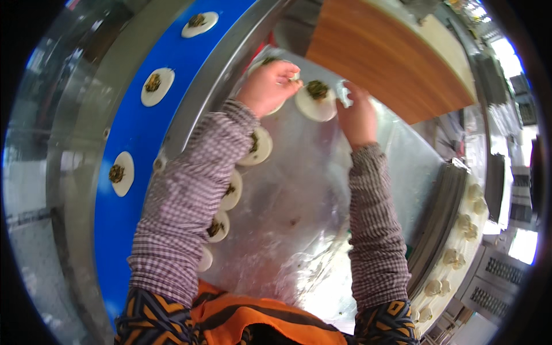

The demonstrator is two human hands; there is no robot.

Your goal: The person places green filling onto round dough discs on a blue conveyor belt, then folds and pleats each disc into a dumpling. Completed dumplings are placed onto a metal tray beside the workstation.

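A round white dough wrapper [316, 112] with dark green chopped filling [317, 89] lies on the metal table between my hands. Beside its left edge, my left hand [268, 86] has its fingertips pinched together over more filled wrappers, partly covered by that hand. Whatever sits in the pinch is too small to name. My right hand [359, 118] is at the wrapper's right edge, thumb and fingers apart and curved, holding nothing I can see. Down along my left forearm runs a row of filled wrappers [261, 148], some half hidden by the sleeve.
On the left, a blue conveyor belt [129, 144] carries several wrappers topped with filling, behind a metal rail [215, 69]. A wooden board [379, 57] stands at the far right of the metal table [287, 190]. A tray of pale dough pieces [451, 259] lies to the right.
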